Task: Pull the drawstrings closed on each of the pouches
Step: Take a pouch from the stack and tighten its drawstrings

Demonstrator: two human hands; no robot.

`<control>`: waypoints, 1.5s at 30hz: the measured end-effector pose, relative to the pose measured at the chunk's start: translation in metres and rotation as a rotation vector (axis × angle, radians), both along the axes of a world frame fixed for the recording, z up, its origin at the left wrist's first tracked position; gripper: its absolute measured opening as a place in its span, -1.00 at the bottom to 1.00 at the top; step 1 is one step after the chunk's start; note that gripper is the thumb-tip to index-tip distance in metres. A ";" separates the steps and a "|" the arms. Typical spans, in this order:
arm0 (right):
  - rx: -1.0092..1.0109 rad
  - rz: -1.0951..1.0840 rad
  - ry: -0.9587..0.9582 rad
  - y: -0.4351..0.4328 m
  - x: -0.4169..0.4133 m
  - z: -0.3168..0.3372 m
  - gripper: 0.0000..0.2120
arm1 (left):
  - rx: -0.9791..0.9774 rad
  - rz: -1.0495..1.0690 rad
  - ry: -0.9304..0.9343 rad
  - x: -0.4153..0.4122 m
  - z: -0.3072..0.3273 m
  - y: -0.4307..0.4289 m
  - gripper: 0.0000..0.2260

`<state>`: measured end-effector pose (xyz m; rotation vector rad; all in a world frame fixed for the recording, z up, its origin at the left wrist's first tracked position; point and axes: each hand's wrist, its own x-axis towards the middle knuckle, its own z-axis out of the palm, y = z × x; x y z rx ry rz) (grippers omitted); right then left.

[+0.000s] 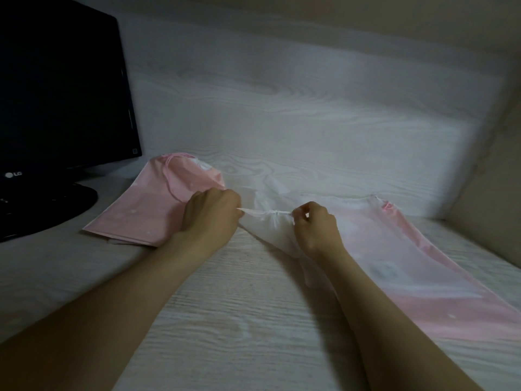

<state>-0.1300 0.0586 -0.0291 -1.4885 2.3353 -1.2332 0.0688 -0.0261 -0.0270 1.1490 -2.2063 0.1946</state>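
A small white translucent pouch (267, 227) lies in the middle of the desk, its mouth gathered tight. My left hand (210, 214) pinches the white drawstring at the pouch's left end. My right hand (315, 227) pinches the drawstring at the right end, so the cord is stretched between both hands. A pink pouch (152, 210) with its mouth cinched and a pink cord looped on top lies to the left, partly under my left hand. A larger pink pouch (408, 263) lies flat to the right, with its top edge wide.
A black monitor (62, 88) on a round base (50, 210) stands at the left. The white wood-grain desk (239, 320) meets a white wood-grain back panel (296, 108) behind the pouches. A beige wall (490, 179) closes the right side.
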 end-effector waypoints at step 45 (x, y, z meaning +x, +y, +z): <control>-0.402 0.060 -0.179 0.017 0.007 0.017 -0.64 | 0.550 -0.326 1.198 0.001 0.060 0.032 -0.82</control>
